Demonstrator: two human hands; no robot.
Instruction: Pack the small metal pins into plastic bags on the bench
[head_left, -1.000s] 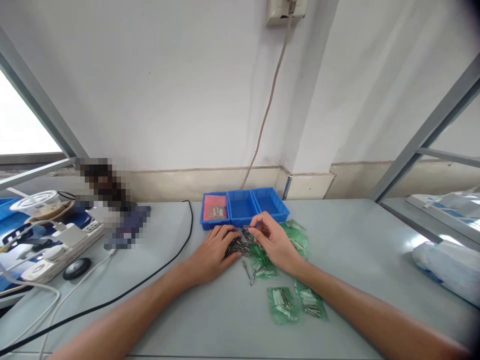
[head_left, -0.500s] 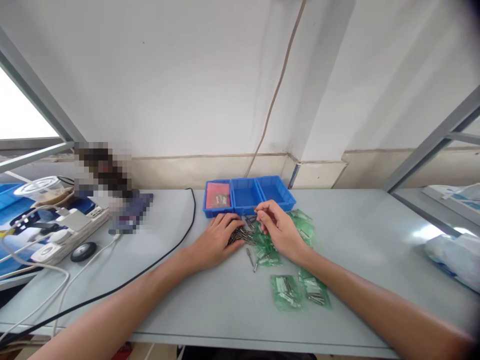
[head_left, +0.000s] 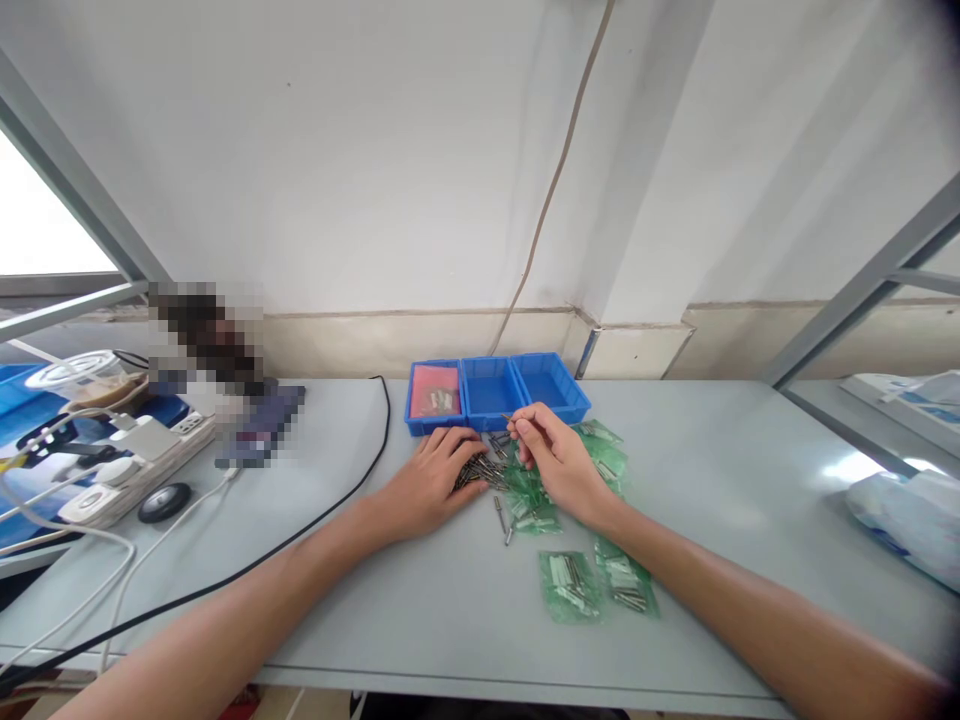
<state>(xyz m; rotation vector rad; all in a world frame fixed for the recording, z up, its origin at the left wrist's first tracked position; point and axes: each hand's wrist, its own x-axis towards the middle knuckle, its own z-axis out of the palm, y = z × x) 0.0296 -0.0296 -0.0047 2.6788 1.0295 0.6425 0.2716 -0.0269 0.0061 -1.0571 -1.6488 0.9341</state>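
Observation:
My left hand [head_left: 427, 487] lies flat on the grey table [head_left: 720, 480], fingers spread over a heap of small metal pins [head_left: 484, 467]. My right hand [head_left: 559, 462] hovers just right of the heap, thumb and forefinger pinched on one thin metal pin [head_left: 509, 419]. Behind both hands stands a blue three-compartment tray [head_left: 496, 391]; its left compartment holds a pink bag with small parts. Green bags of pins [head_left: 597, 584] lie in front of and beside my right hand. Two loose pins [head_left: 502, 520] rest between the hands.
A black cable [head_left: 322, 515] runs across the table's left part. At the far left are a white power strip [head_left: 131, 465], plugs, a black round object [head_left: 160, 501] and a blurred-out item. A white bag [head_left: 911, 520] sits at the right edge. Metal frame bars rise on both sides.
The camera has tilted down a little. My right hand lifted a pin out of the heap and holds it pinched; my left hand stayed on the heap.

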